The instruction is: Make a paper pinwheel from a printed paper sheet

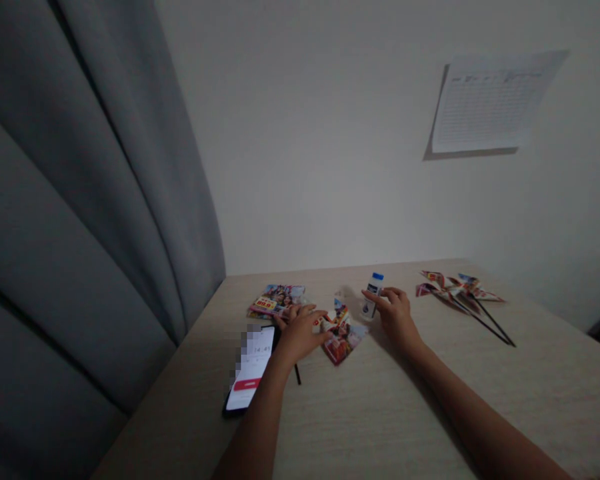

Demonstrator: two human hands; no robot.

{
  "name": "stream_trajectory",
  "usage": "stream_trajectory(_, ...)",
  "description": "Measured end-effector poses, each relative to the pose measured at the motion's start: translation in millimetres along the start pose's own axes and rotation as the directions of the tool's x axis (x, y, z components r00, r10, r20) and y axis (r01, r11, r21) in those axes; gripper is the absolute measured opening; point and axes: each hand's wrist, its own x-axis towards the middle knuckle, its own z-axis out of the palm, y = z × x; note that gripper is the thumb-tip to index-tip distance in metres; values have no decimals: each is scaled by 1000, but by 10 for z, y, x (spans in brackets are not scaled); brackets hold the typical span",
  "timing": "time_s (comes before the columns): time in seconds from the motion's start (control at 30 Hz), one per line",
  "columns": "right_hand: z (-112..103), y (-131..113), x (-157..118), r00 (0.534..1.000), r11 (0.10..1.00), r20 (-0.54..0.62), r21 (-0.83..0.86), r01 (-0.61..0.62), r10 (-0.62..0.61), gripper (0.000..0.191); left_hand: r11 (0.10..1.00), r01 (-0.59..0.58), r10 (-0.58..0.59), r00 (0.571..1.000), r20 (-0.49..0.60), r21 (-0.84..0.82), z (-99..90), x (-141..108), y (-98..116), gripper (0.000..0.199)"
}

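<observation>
A small white bottle [371,301] with a blue cap and a dark label, which looks like glue, stands slightly tilted on the table. The fingers of my right hand [397,319] are closed around it from the right. Left of the bottle lies a partly folded piece of colourful printed paper [341,340], its corners bent up. My left hand [300,332] rests at that paper's left edge, fingers spread and thumb touching it. A thin black stick [298,375] shows partly from beneath this hand.
Finished-looking paper pinwheels [453,288] on black sticks [493,323] lie at the right. A stack of printed paper [279,299] sits at the back left. Nearer is a phone [250,367] with its screen lit. A grey curtain [105,200] hangs left; a written sheet [485,107] is on the wall.
</observation>
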Motion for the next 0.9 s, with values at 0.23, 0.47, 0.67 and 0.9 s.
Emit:
stream_trajectory(0.23, -62, -56, 15, 1000, 999, 18, 45, 1, -2, 50, 999, -18, 18, 1000, 20, -35, 26, -2, -40, 52)
stream_trajectory(0.47, -91, -99, -11, 999, 996, 34, 85, -32, 30, 65, 997, -56, 55, 998, -6, -55, 115, 4, 1, 52)
stream_trajectory(0.67, -65, -173, -38, 997, 987, 16, 144, -71, 70, 42, 993, -112, 110, 990, -84, -30, 206, -31, 124, 52)
stream_trajectory(0.9, 82, -129, -85, 993, 977, 63, 180, -114, 104, 27, 989, -144, 141, 979, -150, -12, 329, -18, 153, 53)
